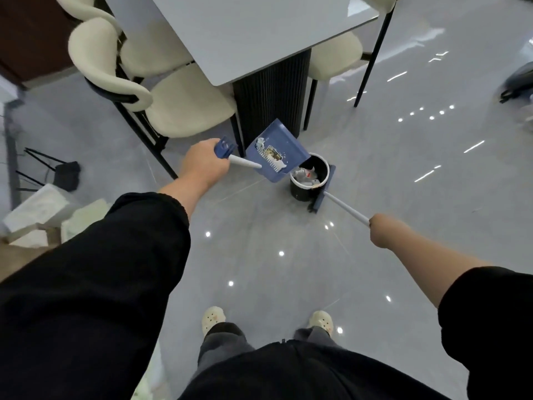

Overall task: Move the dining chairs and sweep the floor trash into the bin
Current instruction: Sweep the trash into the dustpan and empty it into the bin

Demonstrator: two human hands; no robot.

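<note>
**Status: dustpan tipped at the bin**

Nearest my view, the black left sleeve fills the lower left.

Left hand: the fingers are curled tight round the white handle of the blue dustpan, just below its blue end cap. The dustpan is raised off the floor and tilted, with its lower corner over the rim of the bin.

Right hand: it is closed in a fist round the white shaft of the broom. I cannot see its fingers singly. The broom head lies against the bin's right side.

The bin is black with a pale rim. It stands on the floor near the table pedestal and holds crumpled trash. A cream chair stands left of it, beside the table.
</note>
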